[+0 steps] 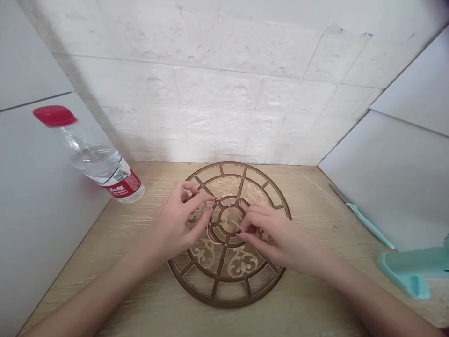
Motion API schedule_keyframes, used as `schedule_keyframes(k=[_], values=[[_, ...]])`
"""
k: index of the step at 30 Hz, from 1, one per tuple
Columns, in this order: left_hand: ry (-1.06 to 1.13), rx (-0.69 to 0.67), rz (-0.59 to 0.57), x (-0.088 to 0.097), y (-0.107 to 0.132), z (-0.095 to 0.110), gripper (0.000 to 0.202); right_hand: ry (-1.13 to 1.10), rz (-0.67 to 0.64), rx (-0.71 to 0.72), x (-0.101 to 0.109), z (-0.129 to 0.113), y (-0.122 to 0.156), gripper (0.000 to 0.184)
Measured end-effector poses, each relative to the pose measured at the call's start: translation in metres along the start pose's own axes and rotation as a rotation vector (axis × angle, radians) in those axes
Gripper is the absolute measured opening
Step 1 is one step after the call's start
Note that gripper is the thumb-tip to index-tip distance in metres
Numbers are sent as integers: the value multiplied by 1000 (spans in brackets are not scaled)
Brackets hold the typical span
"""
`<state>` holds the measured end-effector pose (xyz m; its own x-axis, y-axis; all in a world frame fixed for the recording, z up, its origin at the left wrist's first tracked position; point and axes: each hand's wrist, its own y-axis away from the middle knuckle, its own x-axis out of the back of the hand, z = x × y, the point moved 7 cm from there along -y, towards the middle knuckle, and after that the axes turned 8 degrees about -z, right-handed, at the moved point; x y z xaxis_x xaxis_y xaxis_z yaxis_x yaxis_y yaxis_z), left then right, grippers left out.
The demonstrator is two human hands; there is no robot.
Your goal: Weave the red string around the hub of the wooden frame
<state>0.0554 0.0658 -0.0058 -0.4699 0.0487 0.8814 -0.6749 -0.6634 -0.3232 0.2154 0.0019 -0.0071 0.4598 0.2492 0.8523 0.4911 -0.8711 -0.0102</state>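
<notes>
A round brown openwork frame (229, 303), with spokes, rings and scroll ornaments, lies flat on the table in front of me. Thin white and reddish strands (229, 204) run over its hub between my two hands. At the hub's left, my left hand (185, 213) pinches a strand between thumb and fingertips. On the other side, my right hand (264, 229) has its fingers curled, with a short white end (237, 225) sticking out toward the hub's middle. Another loop of the strands (212, 238) hangs below my left fingertips, over the inner ring.
A water bottle (101, 164) with a red cap stands at the left by a white panel. To the right lie a knife with a light-teal handle (372, 227) and a mint-green plastic tool (414, 267). A white brick-patterned wall (210, 93) closes off the back.
</notes>
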Motion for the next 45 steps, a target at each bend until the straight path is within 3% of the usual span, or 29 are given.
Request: schedule_keyframes(k=[4,10,20,23,28,34,40,45], values=[[-2,7,34,5,-1,1,25,-262,-41,-37,5,8,3,10],[-1,5,35,5,-1,1,26,-641,-132,28,6,9,2,14],[-15,24,16,5,-1,0,26,-820,-98,-6,7,20,2,26],[-10,24,20,5,-1,-1,26,-695,-40,-67,10,23,3,29],[-35,54,6,1,-2,-5,26,-114,139,-131,19,13,7,32],[-64,132,-12,-4,-3,-15,27,370,103,-132,-2,-4,6,20],[-71,150,-11,-5,-4,-18,28,535,23,-94,-12,7,0,11],[-84,143,-3,-5,-4,-17,27,300,-37,-48,-9,3,3,15]])
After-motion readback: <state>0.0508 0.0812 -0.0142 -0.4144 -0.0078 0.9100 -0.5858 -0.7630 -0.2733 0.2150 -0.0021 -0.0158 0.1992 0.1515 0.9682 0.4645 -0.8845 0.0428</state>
